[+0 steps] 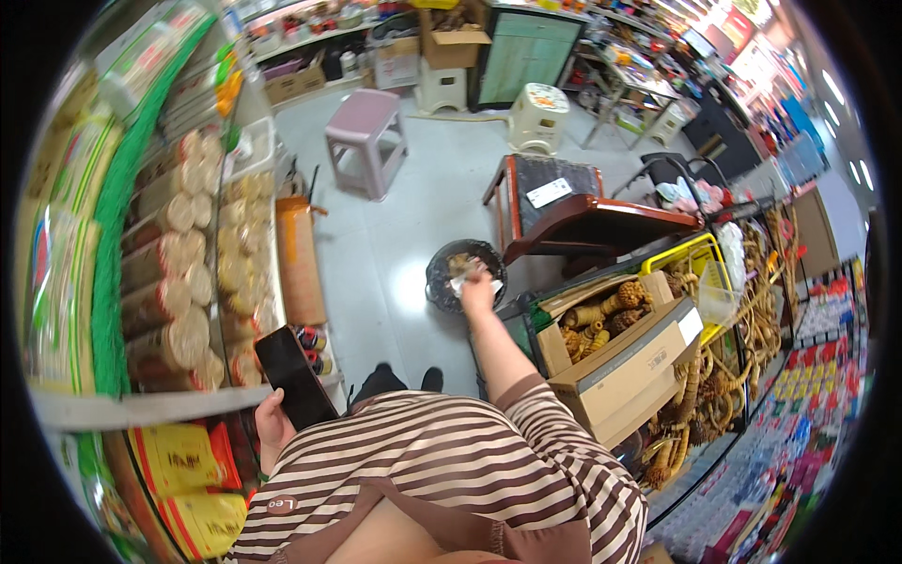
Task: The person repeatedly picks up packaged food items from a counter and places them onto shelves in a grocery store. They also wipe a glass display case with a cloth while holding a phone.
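Note:
My left hand [275, 421] holds a black smartphone [296, 377] by its edge, its dark screen facing up, beside the lower left shelf. My right arm reaches forward, and my right hand [477, 285] is over a round bin lined with a black plastic bag [442, 296]. Something white, like a tissue or paper [459, 285], shows at the fingers of that hand. Brownish, crumpled matter [461, 264] lies just beyond the fingers, in the bin's mouth. Whether the fingers grip the white piece is hard to make out.
A wooden chair with a black seat [557, 187] stands right of the bin. Nearer on the right is a cardboard box [627, 374] with dried roots. A mauve plastic stool [366, 141] is ahead. Shelves of packaged rolls [169, 268] line the left, with a long carton [301, 261] beside them.

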The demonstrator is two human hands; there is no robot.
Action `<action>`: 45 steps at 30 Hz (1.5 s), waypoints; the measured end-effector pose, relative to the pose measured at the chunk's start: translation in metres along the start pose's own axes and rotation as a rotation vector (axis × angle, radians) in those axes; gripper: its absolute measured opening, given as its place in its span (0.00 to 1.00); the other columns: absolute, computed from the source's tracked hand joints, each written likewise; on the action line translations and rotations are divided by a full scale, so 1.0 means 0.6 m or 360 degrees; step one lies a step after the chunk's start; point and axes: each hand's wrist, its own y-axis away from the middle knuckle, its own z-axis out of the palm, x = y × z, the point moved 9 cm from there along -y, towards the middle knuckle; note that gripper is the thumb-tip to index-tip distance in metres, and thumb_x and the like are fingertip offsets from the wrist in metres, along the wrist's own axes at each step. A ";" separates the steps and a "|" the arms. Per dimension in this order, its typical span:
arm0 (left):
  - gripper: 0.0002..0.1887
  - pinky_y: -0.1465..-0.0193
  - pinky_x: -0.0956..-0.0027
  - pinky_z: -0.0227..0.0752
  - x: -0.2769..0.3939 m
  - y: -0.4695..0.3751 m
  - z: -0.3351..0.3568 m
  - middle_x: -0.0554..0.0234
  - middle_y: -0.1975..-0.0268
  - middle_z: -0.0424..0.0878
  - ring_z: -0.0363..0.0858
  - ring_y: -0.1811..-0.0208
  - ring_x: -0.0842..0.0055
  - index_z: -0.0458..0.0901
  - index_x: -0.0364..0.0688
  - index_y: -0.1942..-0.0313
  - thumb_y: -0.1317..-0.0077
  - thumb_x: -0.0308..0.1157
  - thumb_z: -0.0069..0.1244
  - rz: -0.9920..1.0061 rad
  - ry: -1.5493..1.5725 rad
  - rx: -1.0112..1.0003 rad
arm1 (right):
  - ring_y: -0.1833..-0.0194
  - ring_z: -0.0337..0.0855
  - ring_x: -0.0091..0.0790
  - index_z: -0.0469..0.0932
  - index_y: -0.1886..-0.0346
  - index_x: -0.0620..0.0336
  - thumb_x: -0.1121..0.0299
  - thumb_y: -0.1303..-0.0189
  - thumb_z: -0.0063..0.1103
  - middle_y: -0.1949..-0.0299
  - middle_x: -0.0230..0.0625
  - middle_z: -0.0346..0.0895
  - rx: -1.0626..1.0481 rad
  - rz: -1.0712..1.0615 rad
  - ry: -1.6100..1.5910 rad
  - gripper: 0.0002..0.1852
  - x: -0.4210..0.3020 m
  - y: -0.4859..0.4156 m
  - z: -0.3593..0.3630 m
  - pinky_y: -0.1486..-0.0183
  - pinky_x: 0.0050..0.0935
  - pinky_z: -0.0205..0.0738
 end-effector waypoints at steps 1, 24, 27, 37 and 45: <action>0.21 0.38 0.59 0.66 -0.005 -0.046 0.011 0.49 0.49 0.78 0.76 0.46 0.61 0.72 0.30 0.47 0.36 0.34 0.41 -0.0103 0.0060 -0.0083 | 0.58 0.80 0.48 0.76 0.60 0.63 0.71 0.53 0.57 0.62 0.47 0.80 -0.0048 0.0041 0.0066 0.14 0.029 -0.001 0.007 0.50 0.38 0.72; 0.31 0.38 0.58 0.65 -0.287 -0.110 0.584 0.45 0.43 0.73 0.73 0.43 0.58 0.66 0.30 0.40 0.39 0.42 0.46 -0.1683 -0.0671 -0.2141 | 0.59 0.80 0.51 0.78 0.66 0.57 0.72 0.56 0.54 0.64 0.49 0.80 0.0955 0.1461 0.0167 0.10 0.441 0.777 -0.134 0.53 0.42 0.73; 0.29 0.38 0.56 0.65 -0.345 0.001 0.593 0.44 0.42 0.72 0.71 0.40 0.57 0.67 0.32 0.41 0.38 0.41 0.45 -0.1902 -0.0561 -0.2279 | 0.54 0.79 0.50 0.81 0.64 0.62 0.68 0.50 0.50 0.59 0.50 0.80 0.0665 0.1894 -0.0150 0.13 0.479 0.913 -0.067 0.47 0.41 0.72; 0.28 0.41 0.52 0.69 -0.550 0.425 0.536 0.45 0.44 0.74 0.70 0.40 0.51 0.67 0.33 0.41 0.39 0.38 0.46 -0.2544 -0.0708 -0.2445 | 0.63 0.82 0.49 0.83 0.72 0.61 0.64 0.50 0.49 0.66 0.49 0.81 0.0847 0.2293 -0.0402 0.14 0.611 1.280 0.057 0.58 0.41 0.76; 0.33 0.43 0.57 0.72 -0.684 0.719 0.475 0.42 0.45 0.74 0.74 0.44 0.55 0.64 0.29 0.40 0.44 0.38 0.48 -0.2753 -0.1113 -0.2553 | 0.77 0.76 0.28 0.78 0.66 0.61 0.75 0.56 0.60 0.77 0.33 0.77 0.2019 0.2084 -0.1448 0.10 0.638 1.372 0.010 0.74 0.28 0.72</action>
